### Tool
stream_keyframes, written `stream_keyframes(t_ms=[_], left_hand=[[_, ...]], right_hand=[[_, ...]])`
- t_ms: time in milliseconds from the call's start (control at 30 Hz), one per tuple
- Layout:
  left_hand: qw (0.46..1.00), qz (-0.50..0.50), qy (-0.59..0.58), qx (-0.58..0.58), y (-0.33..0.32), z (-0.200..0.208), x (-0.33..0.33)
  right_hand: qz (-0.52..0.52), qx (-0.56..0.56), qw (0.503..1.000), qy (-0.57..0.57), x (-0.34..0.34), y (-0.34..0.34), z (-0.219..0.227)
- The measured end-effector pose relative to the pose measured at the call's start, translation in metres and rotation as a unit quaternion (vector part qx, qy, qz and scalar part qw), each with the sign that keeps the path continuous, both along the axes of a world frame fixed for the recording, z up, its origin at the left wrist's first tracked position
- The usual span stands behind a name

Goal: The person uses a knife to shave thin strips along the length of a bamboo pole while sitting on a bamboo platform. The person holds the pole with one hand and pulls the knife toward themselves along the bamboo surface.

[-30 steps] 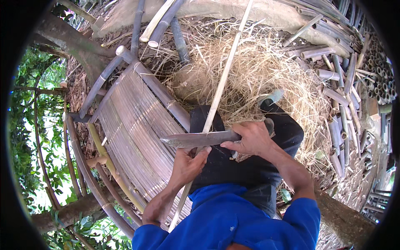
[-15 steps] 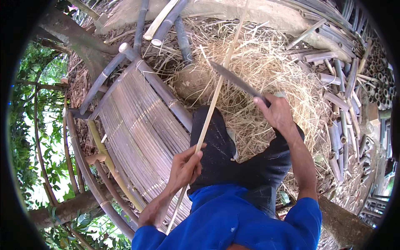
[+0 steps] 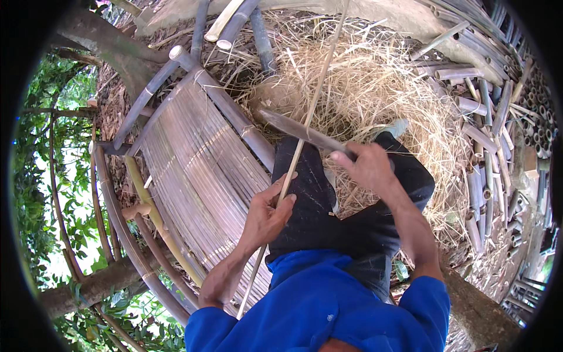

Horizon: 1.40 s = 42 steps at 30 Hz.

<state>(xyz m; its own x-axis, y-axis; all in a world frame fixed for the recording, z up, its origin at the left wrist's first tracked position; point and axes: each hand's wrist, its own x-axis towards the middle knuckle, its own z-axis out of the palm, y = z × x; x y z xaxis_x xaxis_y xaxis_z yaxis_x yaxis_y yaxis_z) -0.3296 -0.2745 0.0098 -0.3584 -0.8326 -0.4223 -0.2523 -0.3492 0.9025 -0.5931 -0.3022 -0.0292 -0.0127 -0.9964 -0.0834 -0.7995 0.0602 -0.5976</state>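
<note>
A long, thin bamboo strip point(image 3: 320, 82) slants from the far middle down past my left side. My left hand point(image 3: 270, 212) is closed round it above my left thigh, thumb and fingers pinching it. In my right hand point(image 3: 369, 167) is the handle of a long knife point(image 3: 305, 130), its dark blade pointing left. The blade crosses the strip a little beyond my left knee and appears to touch it. My right fingers wrap the handle and hide most of it.
At my left stands a slatted bamboo bench point(image 3: 193, 158) with a pole frame. Pale shavings point(image 3: 375, 88) cover the ground ahead. Cut bamboo poles point(image 3: 478, 158) lie at the right, with stacked tubes point(image 3: 538, 120) beyond. A thick log point(image 3: 478, 305) lies at the lower right.
The knife has come nearer to me and to the left along the strip, with my right hand following. My left hand has shifted slightly right and away from me.
</note>
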Motion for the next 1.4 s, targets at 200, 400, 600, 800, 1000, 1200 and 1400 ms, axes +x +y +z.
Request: stream_keyframes(t_ms=[200,400,600,800,1000,1200,1400], left_hand=[[0.999,-0.011,-0.046,0.004,0.013,-0.004,0.014],[0.984,-0.071,-0.160,-0.035,0.038,0.009,0.035],[0.986,-0.083,-0.139,-0.044,0.044,0.003,0.082],[0.977,-0.126,-0.147,-0.089,0.026,0.009,0.089],[0.983,-0.136,-0.116,-0.047,0.031,0.000,0.115],[0.971,-0.202,-0.131,-0.009,0.017,0.018,0.140],[0.747,-0.075,-0.447,-0.486,0.007,0.075,0.114]], right_hand=[[0.123,-0.022,0.991,0.042,0.001,0.010,-0.001],[-0.143,0.007,0.987,0.071,-0.115,-0.077,-0.025],[-0.204,-0.075,0.972,-0.091,-0.109,-0.069,-0.036],[-0.051,-0.098,0.994,-0.021,-0.050,-0.029,-0.037],[-0.257,-0.055,0.965,0.003,-0.149,-0.068,-0.045],[-0.292,-0.052,0.836,-0.462,-0.107,-0.072,-0.044],[-0.338,-0.065,0.711,-0.613,-0.074,-0.082,-0.065]])
